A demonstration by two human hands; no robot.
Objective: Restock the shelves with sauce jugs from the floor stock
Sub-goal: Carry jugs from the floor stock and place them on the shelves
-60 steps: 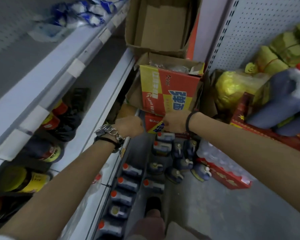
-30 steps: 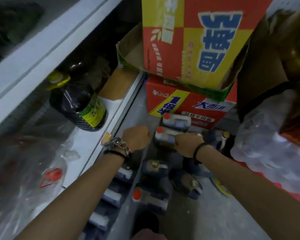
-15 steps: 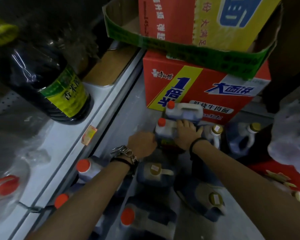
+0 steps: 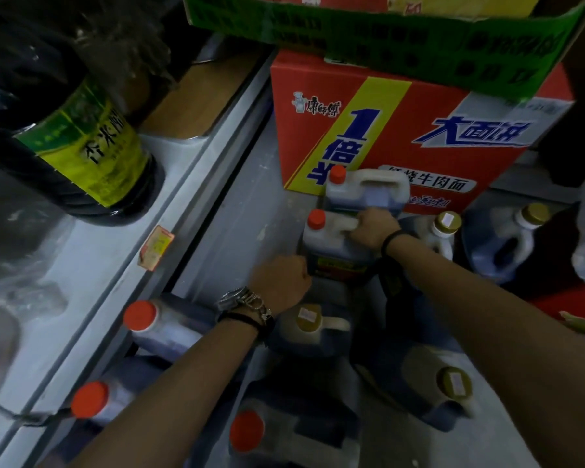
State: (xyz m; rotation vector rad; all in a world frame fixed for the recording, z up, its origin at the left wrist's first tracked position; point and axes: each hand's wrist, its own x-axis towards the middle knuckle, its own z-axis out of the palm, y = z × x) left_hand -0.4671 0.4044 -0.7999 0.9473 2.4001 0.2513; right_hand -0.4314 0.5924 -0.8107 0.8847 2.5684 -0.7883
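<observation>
The right hand is curled tight around the moulded handle of a squarish, translucent plastic sauce jug with an orange screw cap, standing on the grey floor. The left hand, a metal watch at its wrist, presses in a loose fist against that jug's lower corner at seven o'clock. At twelve o'clock sits a second orange-capped jug, backed by a glossy red cardboard noodle carton. At ten o'clock, on the smooth white bottom shelf, stands a round dark vinegar bottle with a green-yellow label.
</observation>
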